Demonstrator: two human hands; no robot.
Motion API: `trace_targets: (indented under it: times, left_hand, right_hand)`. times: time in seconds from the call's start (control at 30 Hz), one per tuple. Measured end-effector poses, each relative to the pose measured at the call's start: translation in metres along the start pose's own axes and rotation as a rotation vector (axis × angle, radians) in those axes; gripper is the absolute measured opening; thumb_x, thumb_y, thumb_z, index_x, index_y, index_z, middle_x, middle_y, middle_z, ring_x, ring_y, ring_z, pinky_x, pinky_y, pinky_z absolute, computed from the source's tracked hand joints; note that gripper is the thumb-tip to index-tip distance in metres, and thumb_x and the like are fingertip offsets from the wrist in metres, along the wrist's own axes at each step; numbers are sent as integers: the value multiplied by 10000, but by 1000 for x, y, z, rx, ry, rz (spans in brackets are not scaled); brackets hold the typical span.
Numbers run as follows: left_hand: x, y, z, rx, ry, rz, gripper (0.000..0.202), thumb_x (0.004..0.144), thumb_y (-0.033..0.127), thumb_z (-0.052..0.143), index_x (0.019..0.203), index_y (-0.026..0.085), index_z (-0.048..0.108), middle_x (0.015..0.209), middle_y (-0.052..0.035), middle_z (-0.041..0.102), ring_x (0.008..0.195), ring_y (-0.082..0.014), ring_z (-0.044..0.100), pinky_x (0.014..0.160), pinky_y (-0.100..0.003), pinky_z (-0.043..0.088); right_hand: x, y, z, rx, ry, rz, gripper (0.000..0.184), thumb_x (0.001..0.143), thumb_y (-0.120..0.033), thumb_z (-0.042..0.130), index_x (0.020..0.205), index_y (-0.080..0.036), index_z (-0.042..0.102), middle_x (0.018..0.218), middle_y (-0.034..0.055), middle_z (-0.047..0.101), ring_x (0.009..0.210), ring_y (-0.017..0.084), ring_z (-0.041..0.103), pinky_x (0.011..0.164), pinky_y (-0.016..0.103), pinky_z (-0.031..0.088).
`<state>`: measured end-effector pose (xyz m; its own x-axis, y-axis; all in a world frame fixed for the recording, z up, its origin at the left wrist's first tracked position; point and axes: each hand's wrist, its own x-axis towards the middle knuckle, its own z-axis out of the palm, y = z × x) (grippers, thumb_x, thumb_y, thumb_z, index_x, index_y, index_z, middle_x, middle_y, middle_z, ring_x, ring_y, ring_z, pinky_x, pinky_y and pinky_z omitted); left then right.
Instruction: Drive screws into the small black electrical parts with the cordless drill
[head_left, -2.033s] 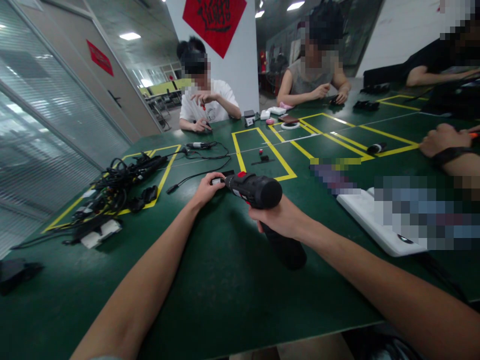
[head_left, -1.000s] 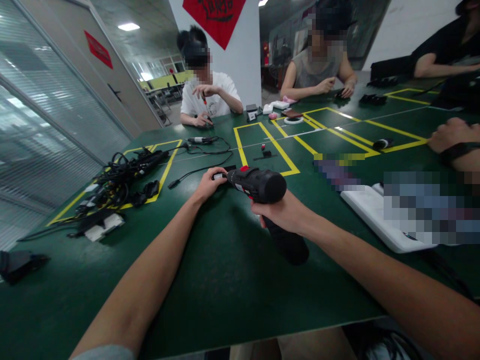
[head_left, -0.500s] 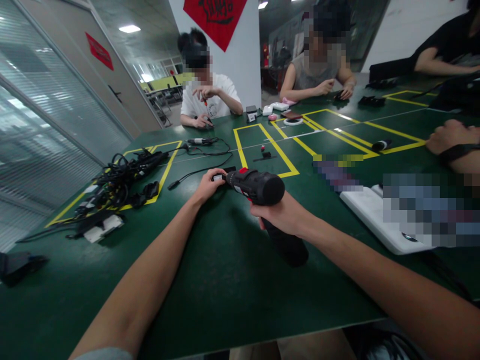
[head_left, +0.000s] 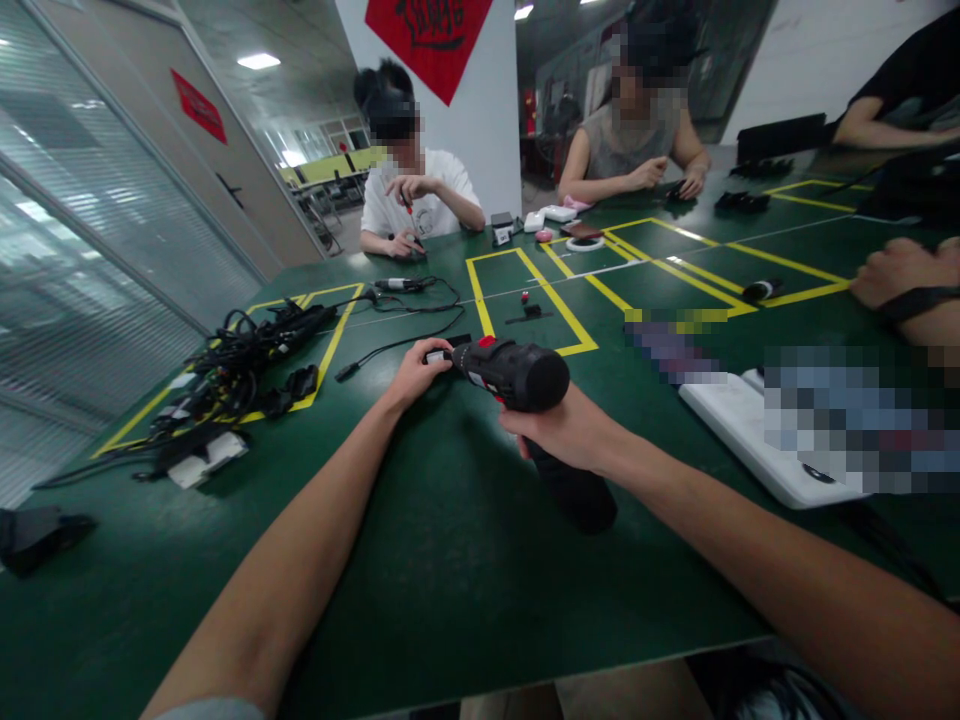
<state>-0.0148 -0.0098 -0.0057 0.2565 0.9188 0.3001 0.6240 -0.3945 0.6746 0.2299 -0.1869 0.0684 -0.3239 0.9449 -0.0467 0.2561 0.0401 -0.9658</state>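
Two grips busy | right grip (head_left: 561, 432) clamped round drill (head_left: 517, 375) handle, nose aimed toward left grip (head_left: 415, 372) | left grip pinches small part (head_left: 435, 354) at drill's tip, pinned against surface (head_left: 450, 560) (likely for steadiness)

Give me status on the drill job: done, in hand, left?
Done: the right hand is closed round the handle of the drill, nose aimed away from the person. In hand: the nose meets a small piece that the left hand pinches on the table. Left: whether anything is driven in is too small to tell; the cable pile lies apart from both hands.
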Motion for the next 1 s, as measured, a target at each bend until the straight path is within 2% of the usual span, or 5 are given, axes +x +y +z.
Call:
trace_targets:
  times: [0.33, 1.0]
  left_hand:
    - [0, -1, -1, -68, -10, 9, 289, 716, 296, 621, 990, 217, 673, 1102, -33, 654, 1071, -252, 551, 997, -391, 405]
    - [0, -2, 0, -97, -9, -16, 302, 702, 301, 637, 990, 217, 672, 1100, -33, 661, 1070, -254, 559, 993, -394, 415]
  right_hand:
    - [2, 3, 1, 33, -13, -24, 69, 707, -197, 599, 772, -179, 585, 548, 6, 595, 513, 155, 586, 518, 267, 444]
    - [2, 4, 1, 23, -3, -8, 62, 729, -216, 612, 768, -172, 594, 533, 9, 594, 505, 151, 576, 518, 269, 435]
